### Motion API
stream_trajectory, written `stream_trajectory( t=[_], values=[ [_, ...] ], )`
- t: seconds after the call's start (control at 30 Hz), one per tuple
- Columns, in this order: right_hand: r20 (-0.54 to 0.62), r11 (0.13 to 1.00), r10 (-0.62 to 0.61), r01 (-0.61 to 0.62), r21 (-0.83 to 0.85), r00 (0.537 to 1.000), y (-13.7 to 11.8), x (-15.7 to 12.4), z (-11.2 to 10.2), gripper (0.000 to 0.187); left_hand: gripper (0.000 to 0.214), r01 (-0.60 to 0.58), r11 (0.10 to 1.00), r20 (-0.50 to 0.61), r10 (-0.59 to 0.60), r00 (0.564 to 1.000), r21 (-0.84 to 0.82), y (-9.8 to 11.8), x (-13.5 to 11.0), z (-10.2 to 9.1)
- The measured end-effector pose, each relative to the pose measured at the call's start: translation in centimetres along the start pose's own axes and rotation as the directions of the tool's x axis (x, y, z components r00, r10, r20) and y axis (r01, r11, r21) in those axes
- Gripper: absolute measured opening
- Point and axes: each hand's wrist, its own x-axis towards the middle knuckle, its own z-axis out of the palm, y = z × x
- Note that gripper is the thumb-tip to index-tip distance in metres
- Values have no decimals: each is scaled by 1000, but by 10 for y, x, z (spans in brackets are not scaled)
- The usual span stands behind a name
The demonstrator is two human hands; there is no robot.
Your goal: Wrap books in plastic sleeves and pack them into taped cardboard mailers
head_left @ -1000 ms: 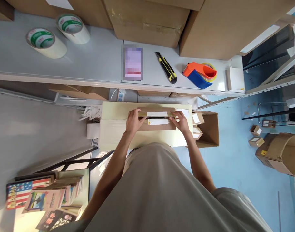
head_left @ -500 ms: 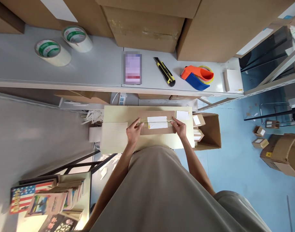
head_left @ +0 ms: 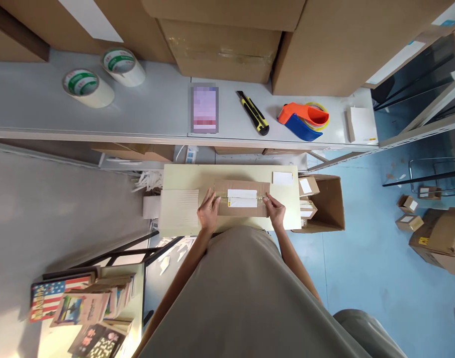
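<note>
A flat brown cardboard package (head_left: 242, 186) with two white labels lies on a small pale yellow table (head_left: 182, 179), a clear tape strip running along its middle. My left hand (head_left: 209, 212) grips its left end, fingers laid over the edge. My right hand (head_left: 275, 210) grips its right end, fingertips at the tape line. A white slip (head_left: 283, 178) lies on the table just beyond the package's right corner.
On the grey shelf (head_left: 156, 107) behind are two tape rolls (head_left: 88, 87), a yellow-black utility knife (head_left: 253, 113), an orange and blue tape dispenser (head_left: 304, 119) and a small white box (head_left: 360, 125). An open carton (head_left: 324, 204) stands right of the table. Printed cards (head_left: 81, 308) are stacked lower left.
The package stood tilted up on its long edge a second ago; it now lies flat, and both hands have moved nearer to me along with it.
</note>
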Motion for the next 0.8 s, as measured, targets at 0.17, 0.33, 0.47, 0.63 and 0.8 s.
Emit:
stream_trajectory(
  t=[0.17, 0.33, 0.47, 0.63, 0.8],
  values=[
    [18, 997, -4, 2, 79, 1000, 1, 0, 0, 71, 48, -16, 999, -11, 16, 1000, 45, 0, -2, 1],
    [38, 995, -22, 18, 99, 999, 2, 2, -1, 67, 48, 7, 997, -12, -6, 1000, 81, 5, -3, -2],
    [137, 996, -90, 91, -1, 987, 3, 10, -10, 66, 46, -52, 994, 15, 51, 999, 92, 8, 0, -10],
    [313, 867, -314, 405, -291, 897, -49, 39, -41, 44, 44, -148, 968, -5, 152, 988, 202, 51, 29, -10],
    [190, 574, -709, 712, -404, 679, -185, 91, -68, 48, 63, -409, 912, 32, 409, 912, 30, 172, 73, 6]
  ],
)
